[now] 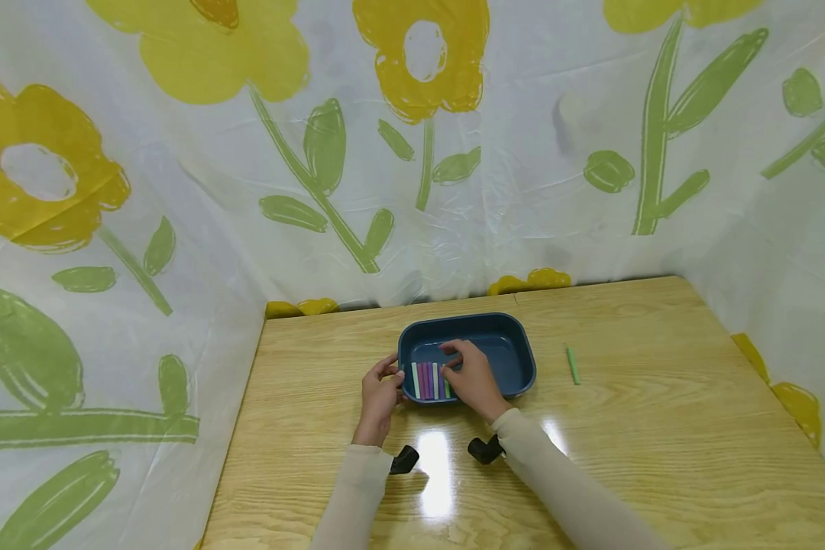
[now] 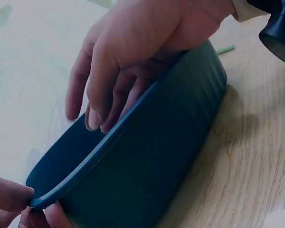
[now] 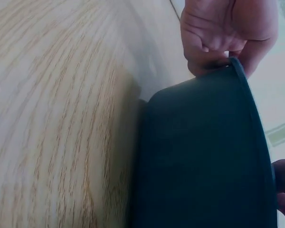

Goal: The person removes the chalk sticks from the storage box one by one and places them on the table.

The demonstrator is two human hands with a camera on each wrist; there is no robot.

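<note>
A dark blue oval-cornered tray [image 1: 505, 328] stands on the wooden table. My left hand [image 1: 378, 393] pinches its left rim, thumb on the inside and fingers outside, as the left wrist view also shows. Inside lie several chalk sticks [image 1: 424, 380] side by side in a row, white, purple and green, against the near left wall. My right hand [image 1: 476, 380] reaches over the near rim into the tray, its thumb and forefinger apart at the row's right end, by a green stick [image 1: 448, 388]. In the left wrist view its fingers [image 2: 102, 90] hang down inside the tray.
A loose green chalk stick [image 1: 574, 366] lies on the table [image 1: 660, 428] to the right of the tray. A flower-printed white sheet [image 1: 522, 191] hangs behind the table and along both sides. Black wrist cameras [image 1: 404, 460] sit on both forearms.
</note>
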